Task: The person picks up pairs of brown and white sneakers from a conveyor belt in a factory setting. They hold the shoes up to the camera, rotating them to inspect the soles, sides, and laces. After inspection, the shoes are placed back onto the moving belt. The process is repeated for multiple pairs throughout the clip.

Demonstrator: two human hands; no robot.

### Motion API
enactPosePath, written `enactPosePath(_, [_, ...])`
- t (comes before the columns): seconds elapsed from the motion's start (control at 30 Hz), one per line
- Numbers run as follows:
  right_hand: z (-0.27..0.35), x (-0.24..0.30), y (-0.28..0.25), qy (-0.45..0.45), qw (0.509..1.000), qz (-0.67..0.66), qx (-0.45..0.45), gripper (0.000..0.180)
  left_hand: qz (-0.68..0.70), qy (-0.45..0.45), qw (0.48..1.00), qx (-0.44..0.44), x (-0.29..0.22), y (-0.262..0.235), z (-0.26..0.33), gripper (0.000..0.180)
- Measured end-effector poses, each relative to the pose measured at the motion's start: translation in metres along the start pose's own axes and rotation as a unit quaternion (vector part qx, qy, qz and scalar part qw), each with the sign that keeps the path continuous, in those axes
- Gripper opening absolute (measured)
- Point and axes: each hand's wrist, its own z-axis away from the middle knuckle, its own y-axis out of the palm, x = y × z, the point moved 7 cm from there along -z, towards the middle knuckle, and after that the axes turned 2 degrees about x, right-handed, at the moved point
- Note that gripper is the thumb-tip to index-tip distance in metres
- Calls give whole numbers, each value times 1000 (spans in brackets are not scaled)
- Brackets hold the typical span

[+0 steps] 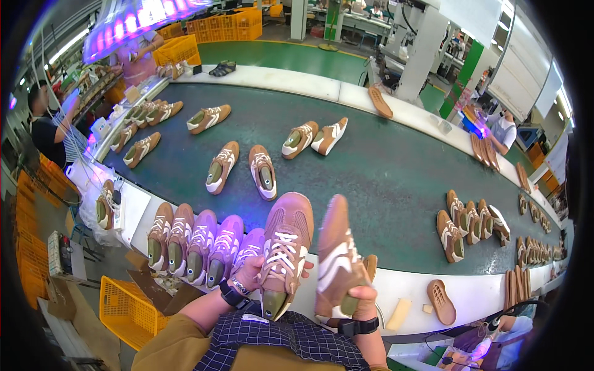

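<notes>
My left hand [249,272] is closed around a tan sneaker [286,238] with white laces, held toe up with its top facing me. A dark green insert fills its heel opening. In my right hand [364,298] is a second sneaker [335,263], gripped near its heel and turned so its side with white stripes and its sole edge show. The two shoes are apart, over the near edge of the belt. Just left of my left hand stands a row of several similar sneakers [197,244], some lit purple, on the white ledge [135,210].
More sneakers lie on the dark green belt [346,204], including a pair [238,170] ahead and a cluster [473,219] at right. A loose sole [441,302] rests on the near ledge. Below left is a yellow crate [127,309]. Other people [498,130] work around the belt.
</notes>
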Motion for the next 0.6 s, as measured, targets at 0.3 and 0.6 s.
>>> enactPosePath(0.3, [2,13,66,-292,920,254,66,58,6,117,990,-72,-16,-16,16,61])
enactPosePath(0.6, [-11,-32,41,-115,991,51,38,49,11,83,992,-96,-16,-9,36,51])
